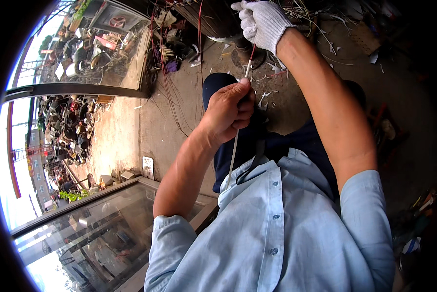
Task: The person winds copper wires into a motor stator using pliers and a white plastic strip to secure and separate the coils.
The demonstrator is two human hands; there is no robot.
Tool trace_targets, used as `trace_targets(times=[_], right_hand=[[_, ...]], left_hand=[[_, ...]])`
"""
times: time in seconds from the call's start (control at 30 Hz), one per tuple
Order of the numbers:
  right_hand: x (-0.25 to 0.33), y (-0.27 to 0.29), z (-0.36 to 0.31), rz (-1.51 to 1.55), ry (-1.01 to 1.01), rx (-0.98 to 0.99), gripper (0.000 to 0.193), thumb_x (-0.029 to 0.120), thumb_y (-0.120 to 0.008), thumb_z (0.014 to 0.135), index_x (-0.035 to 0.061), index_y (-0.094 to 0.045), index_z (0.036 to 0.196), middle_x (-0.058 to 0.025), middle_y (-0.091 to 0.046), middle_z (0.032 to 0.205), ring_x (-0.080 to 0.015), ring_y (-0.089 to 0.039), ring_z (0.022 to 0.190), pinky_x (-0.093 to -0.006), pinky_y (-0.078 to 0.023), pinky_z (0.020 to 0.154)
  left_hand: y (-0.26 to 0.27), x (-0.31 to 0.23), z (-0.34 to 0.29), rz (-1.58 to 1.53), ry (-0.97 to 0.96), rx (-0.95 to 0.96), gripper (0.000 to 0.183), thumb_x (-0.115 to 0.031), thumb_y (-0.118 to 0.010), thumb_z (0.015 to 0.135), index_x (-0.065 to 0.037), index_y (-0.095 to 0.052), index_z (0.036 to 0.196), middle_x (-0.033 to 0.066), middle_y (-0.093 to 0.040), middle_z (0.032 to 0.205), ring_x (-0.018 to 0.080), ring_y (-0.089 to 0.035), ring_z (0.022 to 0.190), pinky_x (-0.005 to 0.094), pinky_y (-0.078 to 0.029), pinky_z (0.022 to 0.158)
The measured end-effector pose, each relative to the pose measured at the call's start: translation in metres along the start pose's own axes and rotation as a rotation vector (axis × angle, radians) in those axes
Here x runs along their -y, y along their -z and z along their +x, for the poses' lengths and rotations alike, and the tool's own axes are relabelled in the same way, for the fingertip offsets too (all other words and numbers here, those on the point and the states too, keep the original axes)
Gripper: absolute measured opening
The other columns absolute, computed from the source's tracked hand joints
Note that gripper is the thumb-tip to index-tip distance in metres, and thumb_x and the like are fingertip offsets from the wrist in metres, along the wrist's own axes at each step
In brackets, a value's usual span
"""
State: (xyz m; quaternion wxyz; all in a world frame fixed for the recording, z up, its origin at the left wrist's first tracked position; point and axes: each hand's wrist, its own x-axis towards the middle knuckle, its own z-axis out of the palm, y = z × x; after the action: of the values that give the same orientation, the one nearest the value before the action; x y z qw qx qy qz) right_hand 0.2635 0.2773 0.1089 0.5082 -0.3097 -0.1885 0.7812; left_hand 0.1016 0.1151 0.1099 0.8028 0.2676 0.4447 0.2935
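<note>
My bare left hand (232, 109) is closed around a thin white cable (234, 151), which runs down from my fist toward my shirt front. From the cable's upper end, just above my thumb, a red wire (253, 51) comes out. It leads up to my right hand (267, 24), which wears a white knitted glove. The gloved fingers are curled shut where the red wire meets them; their grip on it is partly hidden. My right arm reaches farther forward than my left, and both hands are over the floor in front of my knees.
Long red and dark wires (167, 97) hang and trail at the left. A dark ribbed container (191, 14) stands ahead, with white scraps (263, 100) and loose wires on the floor. Glass doors (77, 90) stand at left, with a scrap heap (77, 126) outside.
</note>
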Motion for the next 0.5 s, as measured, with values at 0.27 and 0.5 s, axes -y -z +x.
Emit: trace_targets(times=[0.27, 0.5], right_hand=[[-0.075, 0.002, -0.109, -0.697, 0.002, 0.129, 0.028, 0.031, -0.058, 0.098, 0.0072, -0.07, 0.107, -0.0001, -0.069, 0.088, -0.0041, -0.06, 0.066, -0.0181, -0.047, 0.054], [-0.104, 0.01, -0.117, -0.598, 0.083, 0.067, 0.03, 0.033, -0.061, 0.096, 0.0041, -0.067, 0.089, -0.0022, -0.066, 0.072, -0.0048, -0.055, 0.053, -0.0204, -0.044, 0.045]], left_hand=[[0.039, 0.06, -0.054, 0.205, -0.263, -0.234, 0.031, -0.029, -0.056, 0.101, 0.001, -0.064, 0.098, 0.003, -0.054, 0.064, 0.0106, -0.049, 0.053, 0.0226, -0.037, 0.045], [0.033, 0.067, -0.068, 0.345, -0.25, -0.26, 0.036, -0.032, -0.057, 0.101, 0.0, -0.064, 0.087, 0.0009, -0.052, 0.061, 0.008, -0.044, 0.052, 0.0217, -0.034, 0.048]])
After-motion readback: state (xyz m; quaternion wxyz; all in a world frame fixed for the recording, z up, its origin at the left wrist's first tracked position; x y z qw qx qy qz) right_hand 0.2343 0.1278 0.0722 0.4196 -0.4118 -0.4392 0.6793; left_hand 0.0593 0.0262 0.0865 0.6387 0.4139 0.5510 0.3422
